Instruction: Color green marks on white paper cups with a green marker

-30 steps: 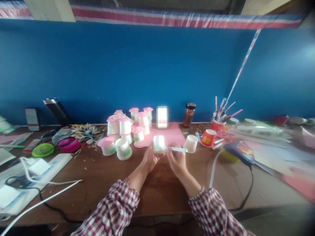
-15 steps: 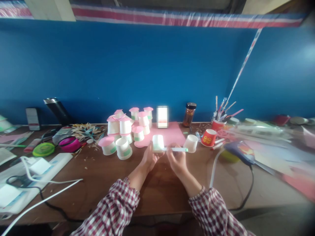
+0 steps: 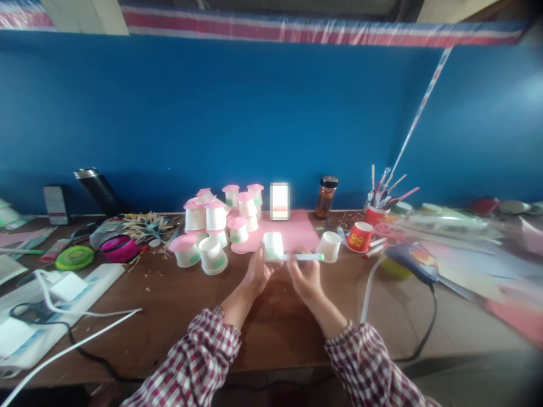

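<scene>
Flat pink paper sheet [image 3: 299, 229]: lies on the brown wooden bench [image 3: 275, 328], toward its far side, and is the landmark here.
Small white paper cup with a pale green patch [image 3: 272, 244]: is held up at the near edge of the pink sheet; whether it is over that edge or short of it I cannot tell.
Left hand [image 3: 257, 272]: is short of the sheet's near edge, its grip closed round the cup from the left and below, probably to steady it while leaving its right side reachable.
Slim white marker with a green end [image 3: 307, 257]: is in front of the sheet's near right part.
Right hand [image 3: 306, 277]: is short of that same part of the sheet, its grip clamped on the marker well toward the cup, pen fashion, likely for fine control.
Marker's axis: nearly level, left to right along the sheet's near edge; the green end points right, the other end left at the cup's lower side. Contact is too small to judge.
Cup's axis: close to vertical, the base seemingly up and the rim down, the patch low on the wall.
White paper cups with pink paper tops [image 3: 216, 217]: cluster at the sheet's left, presumably out of the hands' way.
Plain white paper cup [image 3: 328, 247]: stands just right of the sheet's near right corner, perhaps for easy reach.
</scene>
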Motion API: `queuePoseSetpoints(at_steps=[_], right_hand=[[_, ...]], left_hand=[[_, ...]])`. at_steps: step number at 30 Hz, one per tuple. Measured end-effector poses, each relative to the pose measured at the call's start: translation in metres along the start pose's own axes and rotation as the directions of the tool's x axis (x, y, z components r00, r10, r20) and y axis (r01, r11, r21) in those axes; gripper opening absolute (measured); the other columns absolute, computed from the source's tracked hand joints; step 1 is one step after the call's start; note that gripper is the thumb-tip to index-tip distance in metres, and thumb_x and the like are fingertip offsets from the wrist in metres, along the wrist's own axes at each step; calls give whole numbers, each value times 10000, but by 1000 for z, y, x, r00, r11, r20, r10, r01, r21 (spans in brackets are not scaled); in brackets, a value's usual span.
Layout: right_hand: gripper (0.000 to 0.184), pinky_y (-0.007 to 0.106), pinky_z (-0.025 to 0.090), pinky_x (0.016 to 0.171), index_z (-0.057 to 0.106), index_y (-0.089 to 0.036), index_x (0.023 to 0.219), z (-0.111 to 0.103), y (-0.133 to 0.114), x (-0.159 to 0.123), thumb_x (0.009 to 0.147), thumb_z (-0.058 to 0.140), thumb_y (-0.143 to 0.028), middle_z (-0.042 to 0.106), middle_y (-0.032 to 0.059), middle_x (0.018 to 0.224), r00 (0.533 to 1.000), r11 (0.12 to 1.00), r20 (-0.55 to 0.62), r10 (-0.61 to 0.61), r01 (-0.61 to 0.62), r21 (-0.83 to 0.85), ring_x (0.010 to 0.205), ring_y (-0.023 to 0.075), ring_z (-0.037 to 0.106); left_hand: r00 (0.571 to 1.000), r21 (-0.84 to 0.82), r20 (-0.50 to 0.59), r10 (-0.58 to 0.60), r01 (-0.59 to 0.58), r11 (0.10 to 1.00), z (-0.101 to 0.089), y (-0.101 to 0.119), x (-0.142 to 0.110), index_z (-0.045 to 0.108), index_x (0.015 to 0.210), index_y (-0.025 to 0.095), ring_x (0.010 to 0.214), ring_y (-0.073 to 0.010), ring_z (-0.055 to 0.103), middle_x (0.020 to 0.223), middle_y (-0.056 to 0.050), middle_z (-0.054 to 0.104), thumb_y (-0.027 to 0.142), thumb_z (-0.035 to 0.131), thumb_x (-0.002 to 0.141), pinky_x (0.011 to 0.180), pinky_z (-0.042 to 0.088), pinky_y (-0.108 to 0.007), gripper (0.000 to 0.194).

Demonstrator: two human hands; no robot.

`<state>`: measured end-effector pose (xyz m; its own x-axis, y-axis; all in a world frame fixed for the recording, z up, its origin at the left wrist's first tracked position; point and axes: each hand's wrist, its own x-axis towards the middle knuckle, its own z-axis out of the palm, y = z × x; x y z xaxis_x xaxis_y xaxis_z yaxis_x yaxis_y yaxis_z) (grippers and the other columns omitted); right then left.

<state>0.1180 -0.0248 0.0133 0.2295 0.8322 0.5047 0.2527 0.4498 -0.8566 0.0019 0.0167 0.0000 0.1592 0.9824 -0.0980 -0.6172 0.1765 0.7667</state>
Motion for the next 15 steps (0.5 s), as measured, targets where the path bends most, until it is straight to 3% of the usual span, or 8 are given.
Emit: queuePoseSetpoints(at_steps=[15], right_hand=[[94, 207, 422, 480, 570, -168, 771, 0, 0, 1, 806, 534, -248, 584, -13, 612, 999, 998, 23, -28, 29, -48, 502, 108, 518]], left_hand=[[998, 42, 44, 41, -43, 998, -7, -6, 4, 575, 1136, 138, 999, -243, 600, 1042, -127, 655, 543, 540, 802, 846, 488, -394, 526]])
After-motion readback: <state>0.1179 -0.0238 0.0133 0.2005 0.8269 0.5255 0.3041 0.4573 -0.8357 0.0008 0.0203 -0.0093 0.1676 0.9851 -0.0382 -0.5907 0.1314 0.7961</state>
